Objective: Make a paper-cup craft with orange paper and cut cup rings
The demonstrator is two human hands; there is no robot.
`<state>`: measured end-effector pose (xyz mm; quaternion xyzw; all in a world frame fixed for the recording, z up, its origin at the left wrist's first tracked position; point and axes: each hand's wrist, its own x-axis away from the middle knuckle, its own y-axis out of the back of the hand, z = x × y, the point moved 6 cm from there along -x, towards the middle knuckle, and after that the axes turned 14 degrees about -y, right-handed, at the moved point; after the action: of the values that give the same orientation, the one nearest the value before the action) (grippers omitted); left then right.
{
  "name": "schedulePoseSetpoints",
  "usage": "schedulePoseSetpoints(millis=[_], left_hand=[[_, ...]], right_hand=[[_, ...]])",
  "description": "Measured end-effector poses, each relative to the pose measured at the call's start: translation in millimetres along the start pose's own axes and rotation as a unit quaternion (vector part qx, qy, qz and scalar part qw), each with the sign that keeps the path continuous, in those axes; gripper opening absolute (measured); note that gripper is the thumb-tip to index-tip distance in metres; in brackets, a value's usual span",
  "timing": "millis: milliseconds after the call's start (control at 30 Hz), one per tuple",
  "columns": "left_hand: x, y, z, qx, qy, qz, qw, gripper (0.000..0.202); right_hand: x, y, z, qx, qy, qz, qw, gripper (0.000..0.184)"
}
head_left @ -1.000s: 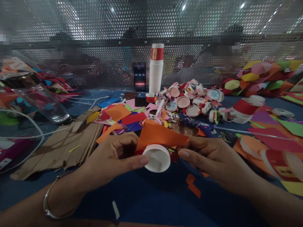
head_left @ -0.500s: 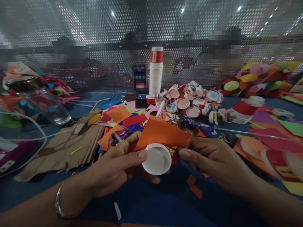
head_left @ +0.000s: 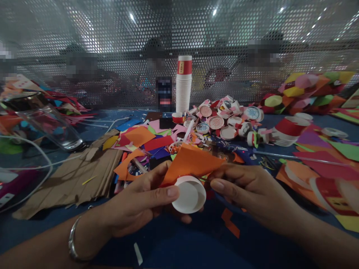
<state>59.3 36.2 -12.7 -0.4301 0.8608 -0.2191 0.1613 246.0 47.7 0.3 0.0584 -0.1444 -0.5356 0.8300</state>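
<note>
Near centre — left hand (head_left: 140,196) pinched a white paper cup (head_left: 188,195), right hand (head_left: 246,185) curled right of orange paper (head_left: 193,162) — grip unclear.

1 silver bangle (head_left: 71,239) — left wrist (head_left: 91,228)

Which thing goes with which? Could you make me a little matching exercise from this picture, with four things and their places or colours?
1. Small paper cup
2. Paper sheet just beyond that cup
3. Tall cup stack
4. Cardboard

A. upright, near the perforated screen
B. brown, lying flat
C. white inside, held by the left hand
D. orange

Pairs: 1-C, 2-D, 3-A, 4-B
</note>
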Motion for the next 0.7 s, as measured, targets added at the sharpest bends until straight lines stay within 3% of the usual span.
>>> schedulePoseSetpoints(millis=[233, 567, 700], left_hand=[[-0.5, 7.2, 0.9, 0.000, -0.001, -0.043, 0.999, 0.038], [-2.6, 9.2, 3.7, -0.037, 0.008, -0.038, 0.999, 0.045], [-1.7, 9.3, 4.5, -0.033, 0.014, -0.035, 0.999, 0.046]], right_hand=[[-0.7, 3.9, -1.8, 0.000, 0.019, -0.009, 1.000, 0.035], [0.1, 2.1, -1.2, 0.027, 0.010, -0.004, 1.000, 0.047], [-1.5, 1.8, -0.1, 0.017, 0.014, 0.000, 1.000, 0.042]])
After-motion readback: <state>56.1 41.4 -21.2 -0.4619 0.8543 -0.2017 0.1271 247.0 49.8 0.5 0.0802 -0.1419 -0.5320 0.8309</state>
